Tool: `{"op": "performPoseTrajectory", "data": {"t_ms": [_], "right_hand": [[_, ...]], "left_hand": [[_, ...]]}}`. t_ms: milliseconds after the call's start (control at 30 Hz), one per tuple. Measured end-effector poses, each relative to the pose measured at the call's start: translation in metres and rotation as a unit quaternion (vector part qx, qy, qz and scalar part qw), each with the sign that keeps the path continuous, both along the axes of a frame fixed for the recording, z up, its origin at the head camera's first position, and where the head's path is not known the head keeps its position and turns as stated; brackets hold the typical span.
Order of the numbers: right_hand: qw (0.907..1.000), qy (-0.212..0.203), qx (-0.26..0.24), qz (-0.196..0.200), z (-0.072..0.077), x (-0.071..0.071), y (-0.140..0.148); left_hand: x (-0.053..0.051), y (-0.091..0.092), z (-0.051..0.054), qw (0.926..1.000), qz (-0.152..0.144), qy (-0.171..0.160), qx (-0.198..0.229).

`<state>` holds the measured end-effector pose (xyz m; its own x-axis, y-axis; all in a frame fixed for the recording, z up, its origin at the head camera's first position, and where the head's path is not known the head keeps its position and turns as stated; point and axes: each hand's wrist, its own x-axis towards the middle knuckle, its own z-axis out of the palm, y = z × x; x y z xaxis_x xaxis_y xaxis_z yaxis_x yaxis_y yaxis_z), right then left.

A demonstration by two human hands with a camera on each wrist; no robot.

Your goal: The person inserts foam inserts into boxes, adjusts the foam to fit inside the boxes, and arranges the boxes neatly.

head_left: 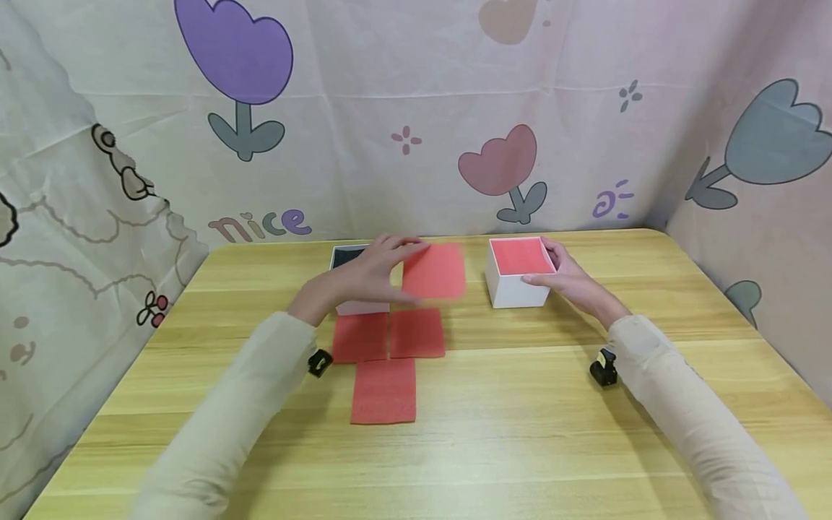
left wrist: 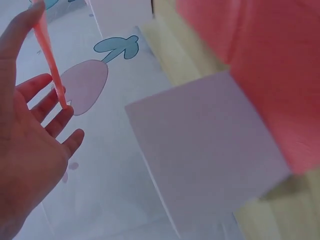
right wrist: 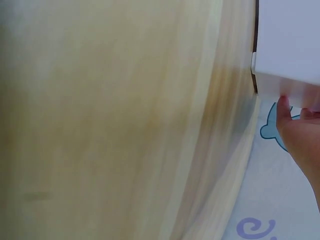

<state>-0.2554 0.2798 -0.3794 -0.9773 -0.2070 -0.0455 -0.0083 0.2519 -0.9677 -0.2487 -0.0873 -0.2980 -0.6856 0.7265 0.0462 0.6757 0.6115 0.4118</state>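
Observation:
My left hand (head_left: 370,274) holds a thin red square sheet (head_left: 438,271) by its edges, thumb on one side and fingertips on the other. The left wrist view shows this sheet (left wrist: 51,65) edge-on, upright between thumb and fingers. Behind and under that hand stands a white box (head_left: 362,308) with a dark inside, partly hidden. My right hand (head_left: 575,280) grips the right side of another white box (head_left: 516,290), whose top is filled with red sheets (head_left: 522,256). In the right wrist view, fingers touch the side of this box (right wrist: 290,45).
On the table (head_left: 507,404), in front of the left box, two red squares (head_left: 360,337) lie side by side. A third red square (head_left: 385,391) lies nearer me. A patterned cloth (head_left: 364,180) hangs behind the table.

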Motion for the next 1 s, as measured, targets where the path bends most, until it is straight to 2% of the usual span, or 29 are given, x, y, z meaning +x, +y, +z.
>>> {"op": "performPoseTrajectory", "data": {"t_ms": [133, 267, 433, 600, 733, 1000], "right_hand": [[1.0, -0.004, 0.0, -0.004, 0.0, 0.0, 0.001], [1.0, -0.009, -0.004, -0.002, 0.0, 0.0, 0.0], [1.0, -0.009, -0.003, -0.001, 0.0, 0.0, -0.001], [1.0, -0.006, -0.003, -0.002, 0.003, 0.002, -0.003], [1.0, -0.006, -0.004, 0.0, 0.003, 0.001, -0.002], [1.0, -0.003, -0.002, 0.002, 0.002, 0.002, -0.001]], "left_hand": [[-0.015, 0.022, 0.007, 0.9999, -0.002, 0.008, -0.008], [-0.023, 0.037, 0.011, 0.9996, -0.004, 0.023, -0.018], [-0.033, 0.048, 0.006, 0.9981, 0.012, 0.038, -0.047], [-0.044, 0.064, -0.003, 0.998, 0.033, 0.013, -0.052], [-0.049, 0.08, -0.007, 0.9978, 0.035, -0.009, -0.055], [-0.049, 0.108, -0.015, 0.9968, 0.042, -0.067, -0.008]]}}
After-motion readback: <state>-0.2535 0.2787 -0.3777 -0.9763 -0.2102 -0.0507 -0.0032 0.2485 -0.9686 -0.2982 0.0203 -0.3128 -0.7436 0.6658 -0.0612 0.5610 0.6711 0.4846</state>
